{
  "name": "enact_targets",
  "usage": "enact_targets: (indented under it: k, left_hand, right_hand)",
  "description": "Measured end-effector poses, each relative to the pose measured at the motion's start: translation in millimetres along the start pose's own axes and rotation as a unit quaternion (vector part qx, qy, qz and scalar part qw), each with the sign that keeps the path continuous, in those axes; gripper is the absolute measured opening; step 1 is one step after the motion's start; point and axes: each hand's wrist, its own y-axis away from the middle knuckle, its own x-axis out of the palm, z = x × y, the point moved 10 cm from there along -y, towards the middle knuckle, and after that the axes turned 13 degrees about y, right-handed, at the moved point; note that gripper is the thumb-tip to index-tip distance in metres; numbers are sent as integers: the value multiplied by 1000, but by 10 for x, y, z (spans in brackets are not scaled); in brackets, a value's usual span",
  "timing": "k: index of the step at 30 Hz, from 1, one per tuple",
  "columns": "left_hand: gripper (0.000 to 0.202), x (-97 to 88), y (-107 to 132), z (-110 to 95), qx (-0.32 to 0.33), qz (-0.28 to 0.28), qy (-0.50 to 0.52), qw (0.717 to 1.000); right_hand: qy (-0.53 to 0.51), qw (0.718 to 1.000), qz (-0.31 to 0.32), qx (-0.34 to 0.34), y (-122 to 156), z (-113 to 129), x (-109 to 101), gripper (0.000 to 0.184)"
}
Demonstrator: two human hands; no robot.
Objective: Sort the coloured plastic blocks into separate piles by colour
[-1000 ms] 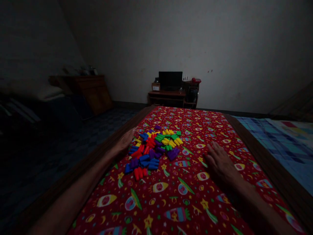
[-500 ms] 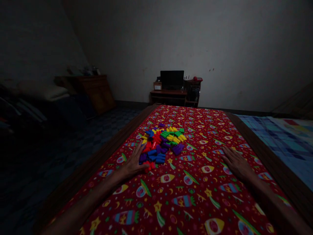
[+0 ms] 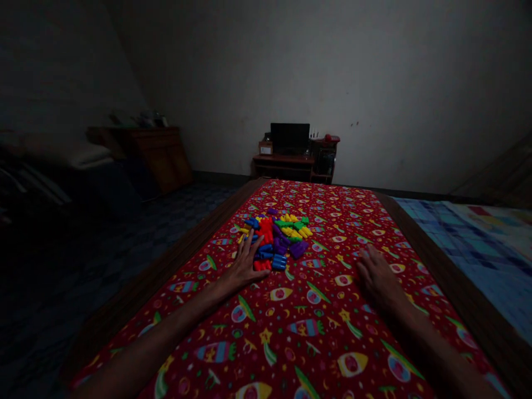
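Observation:
A pile of plastic toy building blocks in red, blue, purple, yellow and green lies on a red patterned cloth. My left hand rests against the pile's near left side, fingers spread and thumb by a red block. Close to that thumb is a blue block. A purple block lies at the pile's right edge, with yellow blocks and a green block behind it. Well right of the pile, my right hand hovers over or touches the cloth, its fingers loosely bent and slightly blurred, with nothing visible in them.
The cloth covers a long surface with brown edges. Beyond its far end stands a desk with a monitor. A wooden cabinet is at the back left, and blue checked bedding lies to the right.
My left hand has moved slightly right, pushing the near left blocks inward, so the pile is tighter. My right hand has shifted left and its fingers have bent more.

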Motion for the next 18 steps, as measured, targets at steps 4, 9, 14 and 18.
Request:
enact_targets:
  k: [4, 9, 14, 18]
  left_hand:
    - [92, -52, 22, 97, -16, -11, 13, 1000]
    - [65, -301, -106, 464, -85, -35, 28, 995]
    - [63, -451, -518, 612, -76, -53, 111, 989]
    - [62, -243, -837, 650, -131, -63, 154, 977]
  right_hand:
    - [-72, 987, 66, -131, 22, 844, 73, 51]
    - [-22, 992, 105, -68, 37, 344, 388, 51]
    - [55, 994, 99, 9, 69, -397, 621, 51]
    - [64, 994, 80, 26, 89, -560, 651, 53]
